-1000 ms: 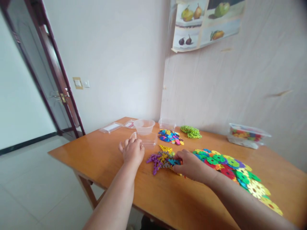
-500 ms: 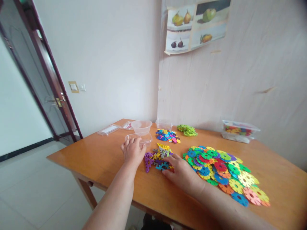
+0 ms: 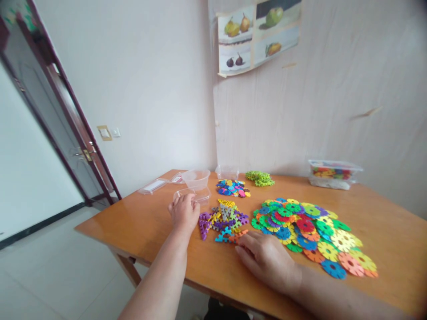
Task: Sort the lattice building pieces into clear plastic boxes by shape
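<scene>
My left hand (image 3: 184, 212) is closed on the near rim of a shallow clear plastic box (image 3: 202, 194), which stands on the table. Its fingertips are partly hidden. Curled at the near side of a pile of notched triangular building pieces (image 3: 223, 216), my right hand (image 3: 268, 260) has its fingertips on an orange triangular piece (image 3: 239, 235). Beside that piece lies a blue triangular piece (image 3: 224, 234). At the pile's left edge is a purple triangular piece (image 3: 204, 226).
Right of the pile spreads a large heap of notched plastic discs (image 3: 310, 235). Farther back lie small round pieces (image 3: 232, 188) and green pieces (image 3: 259, 178). A clear bowl (image 3: 196, 178) and a filled clear box (image 3: 333, 173) stand near the wall. The table's edge (image 3: 100, 242) is at front left.
My right hand has drawn back from the pile, toward me and to the right, uncovering orange and purple pieces. My left hand stays at the clear box. The view has shifted slightly.
</scene>
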Demonstrator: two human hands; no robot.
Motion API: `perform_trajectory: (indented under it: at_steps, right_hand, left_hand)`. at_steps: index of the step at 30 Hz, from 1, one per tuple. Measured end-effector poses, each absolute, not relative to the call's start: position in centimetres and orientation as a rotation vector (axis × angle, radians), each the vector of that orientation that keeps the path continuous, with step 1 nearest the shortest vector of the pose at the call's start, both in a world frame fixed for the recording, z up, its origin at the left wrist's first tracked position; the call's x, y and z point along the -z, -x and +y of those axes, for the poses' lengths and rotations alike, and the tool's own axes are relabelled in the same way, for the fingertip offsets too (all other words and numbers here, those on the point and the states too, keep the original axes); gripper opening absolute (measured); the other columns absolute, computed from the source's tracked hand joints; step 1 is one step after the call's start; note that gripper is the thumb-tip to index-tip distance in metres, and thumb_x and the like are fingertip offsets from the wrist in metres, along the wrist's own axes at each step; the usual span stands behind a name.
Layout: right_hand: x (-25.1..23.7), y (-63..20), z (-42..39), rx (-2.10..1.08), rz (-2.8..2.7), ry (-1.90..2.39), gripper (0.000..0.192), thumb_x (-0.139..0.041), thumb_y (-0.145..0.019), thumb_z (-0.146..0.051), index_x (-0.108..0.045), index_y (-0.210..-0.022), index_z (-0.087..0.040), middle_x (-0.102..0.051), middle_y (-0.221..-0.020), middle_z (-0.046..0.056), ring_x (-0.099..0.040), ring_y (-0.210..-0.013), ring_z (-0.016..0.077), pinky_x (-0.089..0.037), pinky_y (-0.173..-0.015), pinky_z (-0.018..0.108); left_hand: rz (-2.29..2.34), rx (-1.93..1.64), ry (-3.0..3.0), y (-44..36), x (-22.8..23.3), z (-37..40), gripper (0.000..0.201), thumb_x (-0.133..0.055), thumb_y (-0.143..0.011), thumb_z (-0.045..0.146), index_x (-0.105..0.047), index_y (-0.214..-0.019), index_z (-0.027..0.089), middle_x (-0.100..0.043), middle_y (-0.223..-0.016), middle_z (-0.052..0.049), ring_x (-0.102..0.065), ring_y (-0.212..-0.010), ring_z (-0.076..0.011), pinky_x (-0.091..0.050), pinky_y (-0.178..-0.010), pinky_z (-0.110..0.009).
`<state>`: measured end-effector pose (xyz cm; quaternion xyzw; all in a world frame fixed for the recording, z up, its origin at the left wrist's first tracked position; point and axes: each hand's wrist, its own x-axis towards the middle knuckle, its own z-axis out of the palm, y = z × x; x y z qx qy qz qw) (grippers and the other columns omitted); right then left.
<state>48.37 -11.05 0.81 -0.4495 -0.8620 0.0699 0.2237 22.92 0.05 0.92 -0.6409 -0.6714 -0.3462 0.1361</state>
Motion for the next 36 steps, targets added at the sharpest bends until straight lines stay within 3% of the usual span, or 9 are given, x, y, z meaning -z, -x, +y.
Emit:
perform_trajectory:
  at_steps: [15,23,28,32,36]
  right_hand:
    - [0.2,-47.8,-10.2,-0.255,-2.351,1.203,0.024,-0.046,-0.092,-0.029,-0.063,-0.108,-0.024,-0.067,-0.099,0.008,-0.061,-0.093,0.0230,-0.041,-0.075,0.032]
    - [0.0,-47.9,-10.4,-0.274,-2.358,1.162,0.017,-0.044,-0.093,-0.024,-0.060,-0.088,-0.022,-0.067,-0.089,0.003,-0.061,-0.083,0.0175,-0.039,-0.070,0.028]
    - [0.0,-48.0,-10.5,-0.290,-2.381,1.096,0.020,-0.042,-0.094,-0.024,-0.060,-0.086,-0.022,-0.067,-0.086,0.002,-0.062,-0.079,0.0150,-0.038,-0.068,0.026]
    - [0.0,-48.0,-10.4,-0.309,-2.400,1.057,0.022,-0.042,-0.095,-0.025,-0.063,-0.089,-0.021,-0.068,-0.087,0.003,-0.063,-0.080,0.0151,-0.039,-0.069,0.024]
    - [0.0,-47.9,-10.4,-0.334,-2.398,1.046,0.023,-0.043,-0.095,-0.026,-0.065,-0.089,-0.022,-0.069,-0.087,0.003,-0.064,-0.081,0.0152,-0.040,-0.070,0.024]
  left_hand:
    - [-1.908,1.061,1.812,-22.7,-1.2,0.4,0.023,-0.051,-0.085,0.024,-0.065,-0.103,0.024,-0.071,-0.104,-0.006,-0.058,-0.112,-0.0262,-0.037,-0.094,-0.041]
    - [-1.686,1.406,1.834,-21.6,-0.1,1.4,0.021,-0.051,-0.085,0.022,-0.063,-0.102,0.020,-0.070,-0.100,-0.008,-0.064,-0.098,-0.0229,-0.047,-0.091,-0.038]
    - [-1.600,1.511,1.934,-22.2,-0.2,0.7,0.019,-0.051,-0.088,0.025,-0.063,-0.103,0.020,-0.068,-0.101,-0.008,-0.063,-0.100,-0.0211,-0.049,-0.090,-0.035]
    - [-1.690,1.406,2.198,-22.7,-0.9,-0.8,0.018,-0.050,-0.090,0.026,-0.063,-0.101,0.021,-0.069,-0.101,-0.005,-0.064,-0.096,-0.0186,-0.050,-0.087,-0.032]
    - [-1.741,1.065,2.524,-22.1,-0.9,-2.4,0.026,-0.048,-0.087,0.014,-0.065,-0.105,0.022,-0.070,-0.107,-0.004,-0.063,-0.102,-0.0176,-0.048,-0.091,-0.031]
